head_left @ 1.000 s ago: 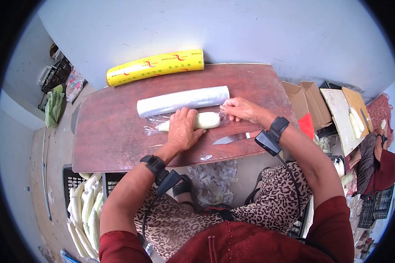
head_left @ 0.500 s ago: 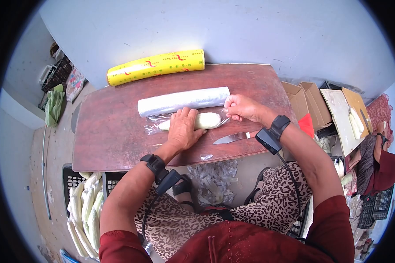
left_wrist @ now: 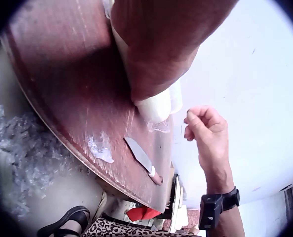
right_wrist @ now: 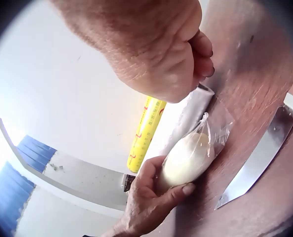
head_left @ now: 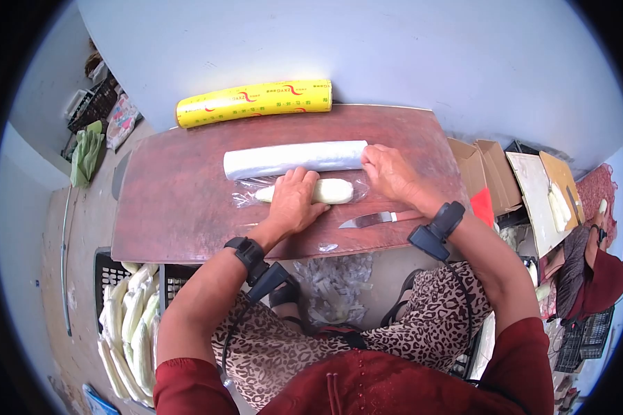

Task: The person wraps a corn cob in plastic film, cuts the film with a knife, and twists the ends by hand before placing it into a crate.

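Step in hand, by my reading: wrapping one pale vegetable in clear film, apparently well along, with its right end being finished

- Table: red-brown top, carries all the work
- Yellow roll: along the far edge, by the wall, seemingly unused in this step
- White film roll: nearer, roughly parallel to the yellow one
- Right hand: at the right end of the white film roll, fingers curled toward the thumb, a narrow pose; cannot tell whether film is pinched there
- Left hand: holding the pale vegetable, thumb on the near side, fingers over the far side
- Pale vegetable: lying on the table just in front of the white film roll, partly hidden by the left hand
- Knife: flat, near the right forearm, blade tip pointing left, in neither hand
- Loose film: spread crinkled at the vegetable's left end; likely needs gathering later
- Twist of film: gathered at the vegetable's right end; next move probably calls for folding this under while the left hand steadies the vegetable
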